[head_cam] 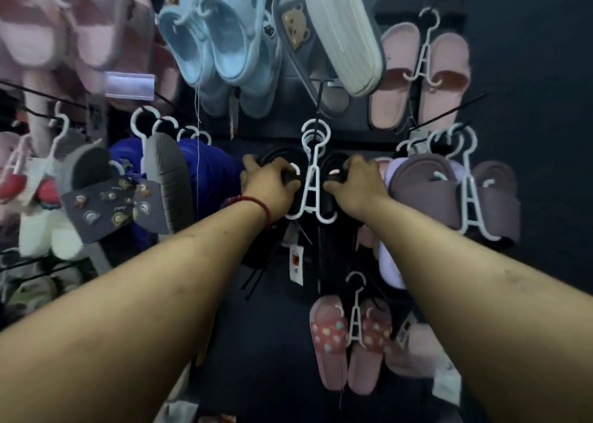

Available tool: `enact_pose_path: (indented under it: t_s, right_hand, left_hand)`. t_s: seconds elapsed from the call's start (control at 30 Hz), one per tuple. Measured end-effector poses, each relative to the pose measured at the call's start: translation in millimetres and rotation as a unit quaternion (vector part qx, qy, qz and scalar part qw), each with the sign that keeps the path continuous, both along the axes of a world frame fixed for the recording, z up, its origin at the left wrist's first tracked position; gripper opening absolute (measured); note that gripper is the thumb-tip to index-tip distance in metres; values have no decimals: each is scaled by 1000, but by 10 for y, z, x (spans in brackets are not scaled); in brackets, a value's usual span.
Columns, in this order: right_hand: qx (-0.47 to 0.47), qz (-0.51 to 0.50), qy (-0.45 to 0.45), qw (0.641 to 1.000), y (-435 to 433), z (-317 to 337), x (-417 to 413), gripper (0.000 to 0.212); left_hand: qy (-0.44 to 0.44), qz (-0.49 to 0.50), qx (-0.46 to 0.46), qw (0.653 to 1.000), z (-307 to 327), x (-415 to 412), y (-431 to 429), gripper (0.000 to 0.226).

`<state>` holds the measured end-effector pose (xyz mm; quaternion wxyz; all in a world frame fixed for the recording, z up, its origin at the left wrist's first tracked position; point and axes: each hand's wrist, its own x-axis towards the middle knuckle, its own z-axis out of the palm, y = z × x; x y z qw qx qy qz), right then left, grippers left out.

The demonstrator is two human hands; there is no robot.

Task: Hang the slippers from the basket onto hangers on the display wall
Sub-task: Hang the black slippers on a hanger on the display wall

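Black slippers [333, 165] on white hanger [313, 182], glossy, fingers [288, 173] of both hands curled tight around them

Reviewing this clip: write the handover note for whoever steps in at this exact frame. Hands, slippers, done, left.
Left hand: closed on the left black slipper.
Right hand: closed on the right black slipper.
Both slippers sit on the white hanger, whose hook is on the wall peg between the blue and purple pairs.
Done: this pair looks hung.
Left: check the seating, let go, fetch the next pair. Basket not in view.
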<state>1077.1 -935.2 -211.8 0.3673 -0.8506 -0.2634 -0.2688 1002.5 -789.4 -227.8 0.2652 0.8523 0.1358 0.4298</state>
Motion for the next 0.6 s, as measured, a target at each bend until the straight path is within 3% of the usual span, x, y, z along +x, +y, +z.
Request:
enact_pose_path:
  t_s: [0.17,0.43,0.6]
  right_hand:
    - [-39,22,-11,999,-289,-176,-528,60]
    - [-98,43,-25,994,-748,-708,-1357,63]
    - [-112,70,-7,991,-950,-1225,-1798,63]
  left_hand:
    - [50,10,19,999,-117,-534,-148,63]
    - [115,19,103,988,-656,-1304,-439,71]
    - [124,-12,110,986,-1202,-1653,-696,75]
